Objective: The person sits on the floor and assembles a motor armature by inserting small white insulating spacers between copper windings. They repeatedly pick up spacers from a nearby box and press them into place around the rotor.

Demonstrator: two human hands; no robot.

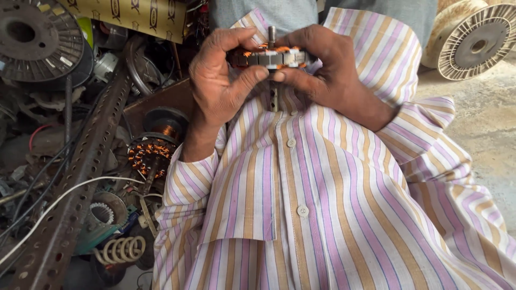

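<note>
Above the striped shirt point(322, 198), both hands are gripping a wound motor stator point(271, 56) with shaft: left hand point(223, 75) and right hand point(322, 67) are pinching its rim, thumbs underneath; another copper-wound stator point(153, 153) is lying among scrap beside

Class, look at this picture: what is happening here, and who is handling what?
A person in a striped shirt holds a small motor stator, its copper windings showing, with both hands in front of the chest. The left hand and right hand grip it from either side, its shaft pointing up. A second copper-wound stator lies in the scrap pile to the person's left.
</note>
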